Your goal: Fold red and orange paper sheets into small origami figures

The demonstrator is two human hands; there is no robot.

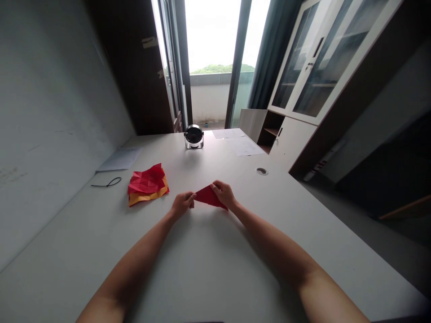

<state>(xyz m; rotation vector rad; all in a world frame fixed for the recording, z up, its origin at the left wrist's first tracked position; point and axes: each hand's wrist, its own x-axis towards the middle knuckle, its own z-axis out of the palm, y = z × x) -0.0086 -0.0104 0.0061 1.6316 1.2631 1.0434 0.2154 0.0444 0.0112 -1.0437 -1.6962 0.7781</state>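
A red sheet of paper (208, 196), folded into a triangle, is stretched between my two hands over the white table. My left hand (182, 202) pinches its left corner between thumb and fingers. At the upper right edge my right hand (223, 194) grips it, the thumb lying on the paper's near face. The paper's lower right corner shows just below my right wrist. To the left of my hands lies a stack of creased red and orange paper sheets (148, 181), apart from both hands.
A black and silver round device on a stand (194, 137) is at the table's far end. Loose white papers (245, 146) lie at back right, more papers (119, 159) at back left by a black cable tie (109, 184). A round cable hole (261, 171) is at right.
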